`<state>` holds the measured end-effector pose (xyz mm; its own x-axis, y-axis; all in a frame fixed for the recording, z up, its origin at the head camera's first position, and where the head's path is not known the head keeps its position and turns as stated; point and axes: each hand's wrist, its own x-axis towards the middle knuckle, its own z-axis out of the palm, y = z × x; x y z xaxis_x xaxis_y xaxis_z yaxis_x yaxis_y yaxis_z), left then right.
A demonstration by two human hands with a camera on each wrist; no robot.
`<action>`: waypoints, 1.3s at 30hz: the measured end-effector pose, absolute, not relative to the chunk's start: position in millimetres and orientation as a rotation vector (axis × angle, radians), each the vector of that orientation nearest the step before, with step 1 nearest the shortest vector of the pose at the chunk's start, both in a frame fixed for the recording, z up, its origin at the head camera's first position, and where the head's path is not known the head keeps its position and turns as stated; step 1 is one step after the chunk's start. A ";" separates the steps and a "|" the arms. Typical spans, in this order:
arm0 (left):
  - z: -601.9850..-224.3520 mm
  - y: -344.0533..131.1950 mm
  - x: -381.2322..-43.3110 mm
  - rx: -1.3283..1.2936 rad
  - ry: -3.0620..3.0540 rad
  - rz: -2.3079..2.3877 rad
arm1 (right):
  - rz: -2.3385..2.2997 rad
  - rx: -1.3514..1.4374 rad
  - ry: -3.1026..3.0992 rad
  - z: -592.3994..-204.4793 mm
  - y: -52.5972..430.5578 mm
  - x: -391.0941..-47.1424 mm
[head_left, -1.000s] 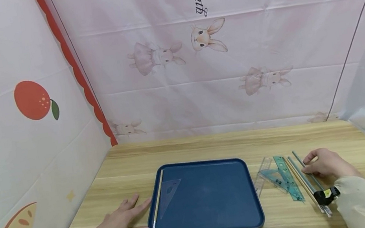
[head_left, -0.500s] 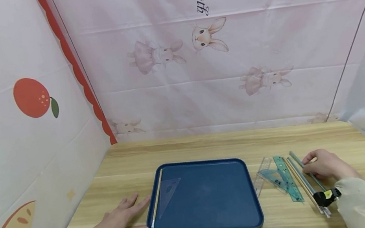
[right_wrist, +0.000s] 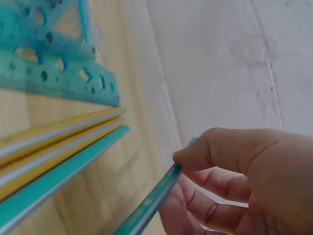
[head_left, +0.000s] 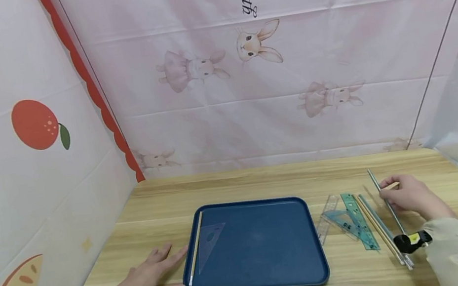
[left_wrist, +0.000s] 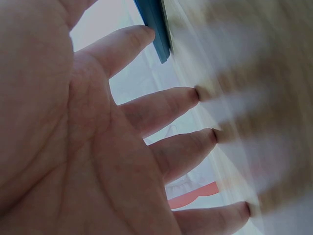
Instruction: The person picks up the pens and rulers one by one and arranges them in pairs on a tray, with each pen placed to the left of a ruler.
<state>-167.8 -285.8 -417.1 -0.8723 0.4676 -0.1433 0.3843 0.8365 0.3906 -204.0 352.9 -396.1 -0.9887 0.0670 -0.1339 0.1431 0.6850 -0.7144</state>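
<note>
While I work from afar, my right hand pinches one green pencil between thumb and fingertips, its long axis roughly front to back through the grip; the tray lies well left, nearer my left hand, fingers spread.

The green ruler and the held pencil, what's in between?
Two yellow pencils and another green pencil lie between them, seen in the right wrist view.
</note>
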 end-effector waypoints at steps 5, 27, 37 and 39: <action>-416.8 -286.5 -166.6 0.657 2.783 0.524 | -1.368 0.125 2.721 -387.6 345.7 -204.8; -416.4 -286.5 -165.5 0.663 2.760 0.545 | -1.561 -0.055 2.591 -383.8 288.8 -215.4; -415.5 -287.0 -165.7 0.659 2.760 0.545 | -1.594 -0.091 2.523 -385.5 268.2 -222.9; -415.4 -287.1 -165.7 0.656 2.764 0.543 | -1.602 -0.103 2.505 -385.6 264.0 -224.4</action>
<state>-165.7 -287.1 -415.4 -0.8678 0.4732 -0.1517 0.3807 0.8293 0.4090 -224.4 264.0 -385.6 -0.9839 -0.1467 -0.1023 0.0313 0.4220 -0.9061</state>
